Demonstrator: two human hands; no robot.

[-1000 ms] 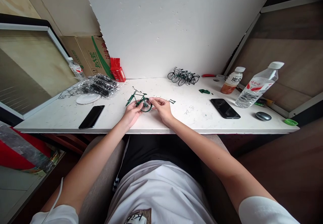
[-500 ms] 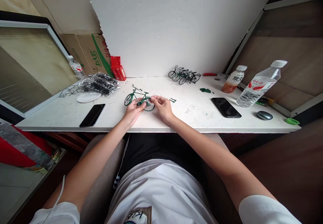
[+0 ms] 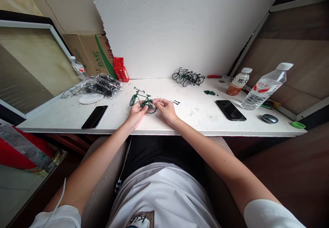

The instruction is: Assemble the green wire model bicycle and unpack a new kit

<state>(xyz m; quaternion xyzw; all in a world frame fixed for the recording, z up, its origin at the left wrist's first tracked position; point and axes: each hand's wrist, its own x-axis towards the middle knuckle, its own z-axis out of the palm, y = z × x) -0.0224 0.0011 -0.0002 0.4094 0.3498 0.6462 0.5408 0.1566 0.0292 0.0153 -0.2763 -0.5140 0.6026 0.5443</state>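
Scuffed white desk [image 3: 195, 118], straight-edged at six o'clock with room toward the glossy phone [image 3: 230, 110] at three, lies beneath a thin-spoked green bicycle [image 3: 147, 100], gripped by the left hand [image 3: 136, 115], pinched by the right hand [image 3: 166, 110].

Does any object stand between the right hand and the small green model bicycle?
Nothing visible does: the right hand has its fingertips at the rear wheel of the small green model bicycle, which the left hand holds. The small dark piece lies right of both hands, not between.
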